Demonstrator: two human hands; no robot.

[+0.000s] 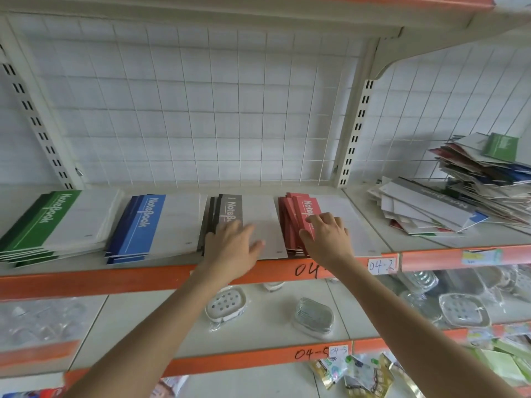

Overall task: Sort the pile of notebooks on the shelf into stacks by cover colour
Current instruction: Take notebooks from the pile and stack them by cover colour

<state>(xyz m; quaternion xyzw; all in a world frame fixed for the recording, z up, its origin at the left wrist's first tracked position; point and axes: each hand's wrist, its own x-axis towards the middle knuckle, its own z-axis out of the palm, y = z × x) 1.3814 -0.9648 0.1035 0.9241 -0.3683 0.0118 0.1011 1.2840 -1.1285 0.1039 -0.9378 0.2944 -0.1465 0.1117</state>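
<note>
Grey stack (230,216) under flat left hand (231,248); right hand (327,239) on red stack (298,219).

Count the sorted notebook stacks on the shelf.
4: green stack far left, blue stack next, grey stack under the left hand, red stack under the right hand.

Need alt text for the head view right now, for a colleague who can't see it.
Two bare hands rest on sorted notebook stacks: left hand on the grey stack, right hand on the red stack. Green and blue stacks lie further left; an unsorted pile sits at right.
</note>
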